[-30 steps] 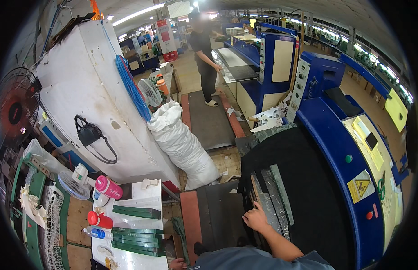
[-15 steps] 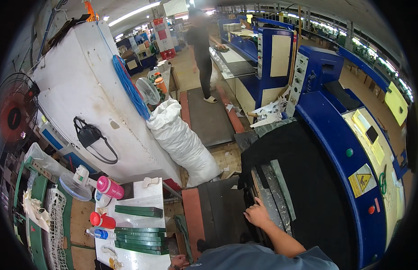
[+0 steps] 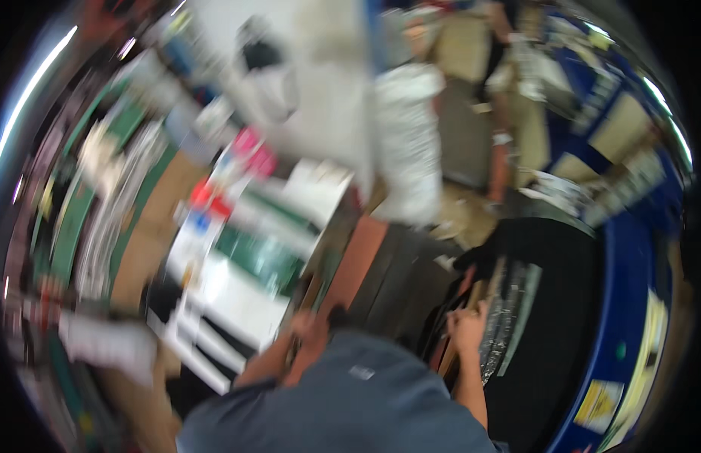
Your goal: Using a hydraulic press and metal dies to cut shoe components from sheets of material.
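Note:
The picture is smeared by motion. My right hand (image 3: 467,329) is at the left edge of a row of long narrow strips, its fingers bent around a brown strip (image 3: 477,292). Beside that lie a dark speckled strip (image 3: 504,321) and a grey-green strip (image 3: 522,321), all on a black cloth-like surface (image 3: 558,302). My left hand (image 3: 304,326) hangs low beside the white table (image 3: 249,317); its fingers are too blurred to read. Dark green strips (image 3: 260,257) lie close together on that table.
A red-topped bottle (image 3: 211,198) and a pink bottle (image 3: 254,152) stand at the table's far side. Ahead leans a tall white sack (image 3: 411,143). A blue machine frame (image 3: 616,279) curves along the right. Another person (image 3: 501,45) stands at the far end of the walkway.
The view has swung left, so the table and green strips sit nearer the middle. My right hand's fingers, earlier stretched along the strips, are now bent. More of my left arm shows.

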The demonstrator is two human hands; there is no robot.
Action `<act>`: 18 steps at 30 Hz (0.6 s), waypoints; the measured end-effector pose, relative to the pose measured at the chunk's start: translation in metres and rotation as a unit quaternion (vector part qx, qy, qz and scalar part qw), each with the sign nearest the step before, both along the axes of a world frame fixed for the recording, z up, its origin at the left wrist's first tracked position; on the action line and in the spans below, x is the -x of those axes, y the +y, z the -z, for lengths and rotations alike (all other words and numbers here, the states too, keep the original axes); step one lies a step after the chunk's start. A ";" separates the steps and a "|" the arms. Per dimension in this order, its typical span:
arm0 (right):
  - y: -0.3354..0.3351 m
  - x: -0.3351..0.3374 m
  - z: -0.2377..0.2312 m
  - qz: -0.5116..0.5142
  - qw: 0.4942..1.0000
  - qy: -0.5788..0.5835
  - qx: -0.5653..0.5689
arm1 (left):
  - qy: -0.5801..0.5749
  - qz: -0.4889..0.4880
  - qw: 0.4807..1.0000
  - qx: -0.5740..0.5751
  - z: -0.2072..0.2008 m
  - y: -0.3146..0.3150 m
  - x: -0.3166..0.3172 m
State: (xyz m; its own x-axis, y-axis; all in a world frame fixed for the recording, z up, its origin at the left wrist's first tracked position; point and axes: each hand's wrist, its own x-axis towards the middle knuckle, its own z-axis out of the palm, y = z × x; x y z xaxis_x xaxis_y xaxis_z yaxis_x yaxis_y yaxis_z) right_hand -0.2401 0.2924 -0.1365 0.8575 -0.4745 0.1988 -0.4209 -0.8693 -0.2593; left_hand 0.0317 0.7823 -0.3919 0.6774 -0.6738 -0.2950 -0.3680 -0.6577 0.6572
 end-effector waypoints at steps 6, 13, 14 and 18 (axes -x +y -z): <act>-0.005 -0.016 0.013 -0.017 0.999 0.042 -0.014 | 0.224 -0.272 0.936 -0.026 -0.120 -0.053 0.018; 0.002 -0.011 0.026 -0.046 0.994 0.097 0.017 | 0.200 -0.379 0.903 0.040 -0.097 0.002 0.070; 0.004 -0.010 0.027 -0.050 0.994 0.094 0.028 | 0.204 -0.381 0.901 0.043 -0.093 0.011 0.069; 0.010 -0.017 0.022 -0.047 0.989 0.137 0.024 | 0.201 -0.425 0.878 0.085 -0.063 0.053 0.035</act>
